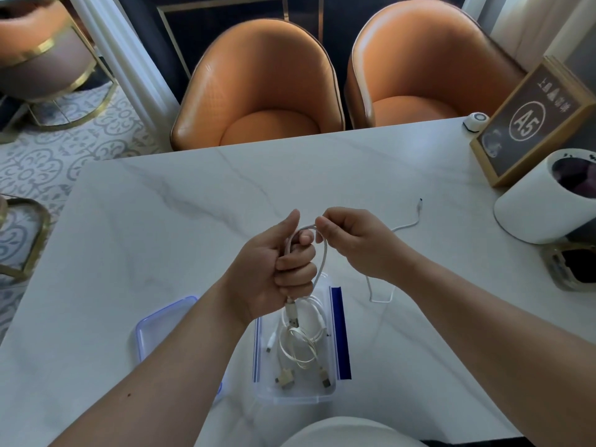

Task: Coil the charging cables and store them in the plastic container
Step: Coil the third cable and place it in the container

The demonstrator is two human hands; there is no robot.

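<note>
White marble tabletop [161,221]: left hand [274,269] fisted round thin white charging cable [324,256], right hand [351,240] pinching its loop above clear plastic container [333,390]. Risk: loose tail w/ plug snags, coil springs open.

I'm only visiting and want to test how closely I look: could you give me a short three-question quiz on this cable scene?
1. True or false: the plastic container is empty.
2. Multiple choice: the container's lid lies A) on the container, B) on the table on the person's left side, C) on a chair.
3. Fill in: the far plug of the white cable rests on the ____.

Key
1. False: coiled cables already lie inside.
2. B.
3. Table. The left hand grips the plug end and loop, while the right hand pinches the cable at the top.
</note>
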